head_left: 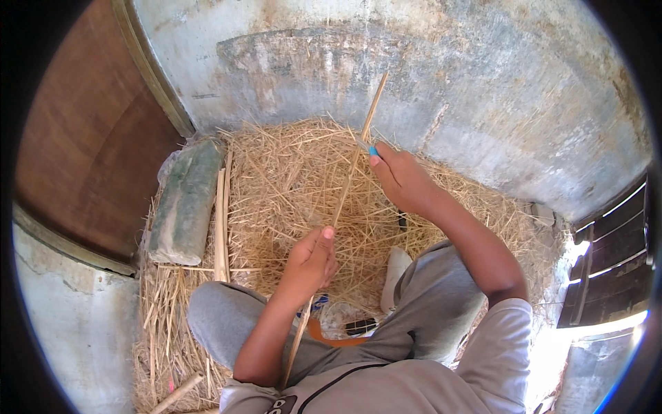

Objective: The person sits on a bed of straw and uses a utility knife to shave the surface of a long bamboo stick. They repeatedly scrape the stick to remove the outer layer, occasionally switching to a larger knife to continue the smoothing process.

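Observation:
A long, thin bamboo strip [344, 191] runs slantwise from beside my lap up toward the wall. My left hand [308, 263] is closed round its lower middle, thumb on top. Farther up, my right hand [403, 181] grips a small knife [373, 150] with a blue handle. The short blade lies against the strip, its tip partly lost among the pale shavings. Both hands are held above a thick layer of straw-like shavings [276, 176], in front of my crossed legs.
A plastic-wrapped greenish bundle [183, 207] lies at left, with several pale sticks [220, 224] beside it. A stained wall [427, 76] rises in front. A brown panel [96, 138] stands far left, dark slats [614, 269] at right. An orange strap [334, 341] crosses my lap.

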### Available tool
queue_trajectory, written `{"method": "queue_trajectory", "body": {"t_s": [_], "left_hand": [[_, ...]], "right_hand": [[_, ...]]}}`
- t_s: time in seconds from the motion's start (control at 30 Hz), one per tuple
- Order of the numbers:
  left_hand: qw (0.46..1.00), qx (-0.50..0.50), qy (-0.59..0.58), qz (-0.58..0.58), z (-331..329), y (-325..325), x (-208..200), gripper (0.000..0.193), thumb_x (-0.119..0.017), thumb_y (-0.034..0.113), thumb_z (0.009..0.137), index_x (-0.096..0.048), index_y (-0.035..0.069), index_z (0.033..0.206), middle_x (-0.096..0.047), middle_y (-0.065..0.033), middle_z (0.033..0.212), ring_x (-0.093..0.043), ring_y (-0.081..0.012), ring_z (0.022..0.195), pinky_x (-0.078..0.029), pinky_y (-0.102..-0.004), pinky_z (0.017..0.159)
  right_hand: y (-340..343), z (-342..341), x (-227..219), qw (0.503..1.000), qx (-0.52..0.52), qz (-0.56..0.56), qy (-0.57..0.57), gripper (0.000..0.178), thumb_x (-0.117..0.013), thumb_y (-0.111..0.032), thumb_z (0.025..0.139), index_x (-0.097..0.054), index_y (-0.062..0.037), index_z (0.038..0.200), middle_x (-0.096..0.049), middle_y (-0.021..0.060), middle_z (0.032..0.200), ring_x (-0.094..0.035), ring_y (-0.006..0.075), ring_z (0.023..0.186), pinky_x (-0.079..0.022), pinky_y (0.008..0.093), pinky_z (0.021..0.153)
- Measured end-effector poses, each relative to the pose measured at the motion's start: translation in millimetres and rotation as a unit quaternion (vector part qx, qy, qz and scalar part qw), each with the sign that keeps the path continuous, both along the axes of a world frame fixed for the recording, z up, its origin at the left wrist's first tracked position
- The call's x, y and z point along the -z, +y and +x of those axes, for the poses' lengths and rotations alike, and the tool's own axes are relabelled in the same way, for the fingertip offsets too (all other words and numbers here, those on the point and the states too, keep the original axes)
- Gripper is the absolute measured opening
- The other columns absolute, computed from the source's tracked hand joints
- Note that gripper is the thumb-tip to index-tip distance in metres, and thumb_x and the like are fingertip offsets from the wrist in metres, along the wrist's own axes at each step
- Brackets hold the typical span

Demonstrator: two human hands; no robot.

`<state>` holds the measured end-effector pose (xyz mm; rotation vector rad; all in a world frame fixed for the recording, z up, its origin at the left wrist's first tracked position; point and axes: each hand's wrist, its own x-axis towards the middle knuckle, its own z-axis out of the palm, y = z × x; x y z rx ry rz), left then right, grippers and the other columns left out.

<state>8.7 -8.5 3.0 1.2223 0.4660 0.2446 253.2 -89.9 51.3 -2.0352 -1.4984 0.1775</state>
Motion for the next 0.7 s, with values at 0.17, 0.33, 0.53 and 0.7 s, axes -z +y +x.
{"method": "queue_trajectory", "body": {"t_s": [0.17,0.33,0.53,0.7], "left_hand": [[1.0,-0.008,-0.017,0.001,-2.8,2.0,-6.6,0.041,-0.046,0.042,0.108,-0.045,0.01,0.082,-0.038,0.0031,0.056,-0.037,-0.0067,0.043,-0.031,-0.0243,0.04],[0.999,-0.021,-0.023,0.018,-1.5,3.0,-8.1,0.041,-0.045,0.043,0.108,-0.044,0.01,0.083,-0.035,0.0026,0.055,-0.034,-0.0071,0.042,-0.029,-0.0242,0.039],[0.999,-0.025,-0.02,-0.019,-3.5,2.8,-8.6,0.042,-0.047,0.044,0.107,-0.045,0.01,0.082,-0.037,0.0031,0.056,-0.037,-0.0062,0.043,-0.03,-0.0237,0.04],[0.999,-0.025,-0.022,0.0,-3.9,3.1,-9.7,0.04,-0.047,0.044,0.107,-0.043,0.011,0.084,-0.035,0.0024,0.054,-0.033,-0.0073,0.041,-0.027,-0.0244,0.039]], "right_hand": [[-2.1,-0.8,-9.5,1.0,-0.012,0.0,-0.011,0.038,-0.036,-0.037,0.108,-0.05,-0.0021,0.101,-0.058,0.0218,0.075,-0.06,0.0416,0.073,-0.045,0.0509,0.068],[-2.5,24.4,0.2,0.992,-0.007,0.104,-0.073,0.045,-0.032,-0.045,0.109,-0.048,-0.0048,0.099,-0.057,0.0198,0.074,-0.06,0.0409,0.072,-0.046,0.0488,0.066],[-4.1,-6.6,-10.2,0.998,0.002,-0.022,-0.052,0.044,-0.03,-0.044,0.109,-0.048,-0.0047,0.104,-0.061,0.0205,0.076,-0.063,0.0427,0.072,-0.047,0.0529,0.067],[-0.7,-2.9,-8.9,0.995,0.01,-0.043,-0.085,0.042,-0.031,-0.045,0.109,-0.046,-0.0055,0.106,-0.06,0.0175,0.067,-0.063,0.0418,0.063,-0.048,0.0527,0.061]]}}
